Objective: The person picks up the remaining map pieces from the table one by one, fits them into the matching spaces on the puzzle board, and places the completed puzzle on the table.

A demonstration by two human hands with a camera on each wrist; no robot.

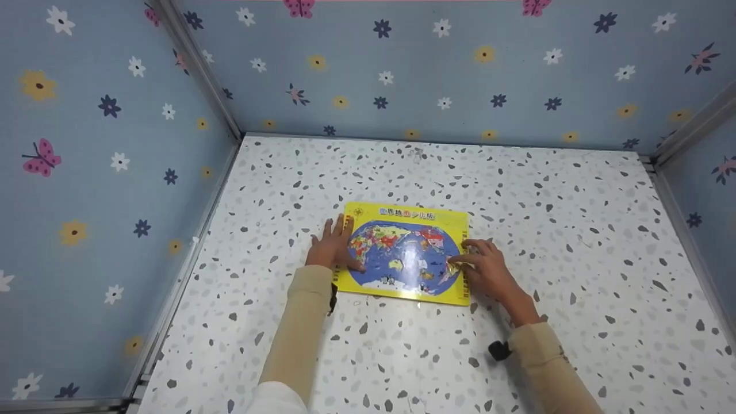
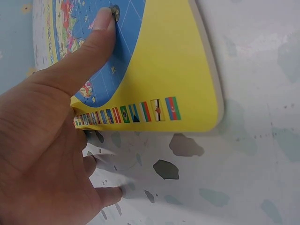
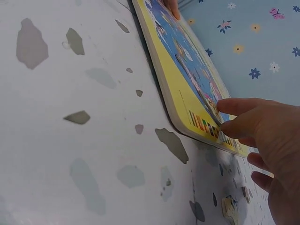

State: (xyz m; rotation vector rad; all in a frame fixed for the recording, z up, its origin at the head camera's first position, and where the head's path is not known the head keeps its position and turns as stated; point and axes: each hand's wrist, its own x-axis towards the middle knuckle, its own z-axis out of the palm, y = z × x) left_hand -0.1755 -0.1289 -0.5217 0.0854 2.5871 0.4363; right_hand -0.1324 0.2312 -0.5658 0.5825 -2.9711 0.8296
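A yellow-bordered world map puzzle board (image 1: pixel 408 299) lies flat on the speckled table, with small flags printed along its sides. At its left edge is my left hand (image 1: pixel 332 247). Its thumb (image 2: pixel 101 28) is laid straight across the blue map, while the other fingers spread past the edge toward the tabletop. On the right side, my right hand (image 1: pixel 489 273) pinches a map piece (image 3: pixel 199 89) between thumb and index finger; that piece looks slightly raised. The remaining fingers of this hand curl loosely beyond the board's right edge.
White speckled tabletop (image 1: pixel 356 356) surrounds the board. Blue flowered panels stand at the back (image 1: pixel 414 75), on the left (image 1: pixel 115 201) and on the right (image 1: pixel 707 172). A small black device (image 1: pixel 499 349) sits at the right wrist.
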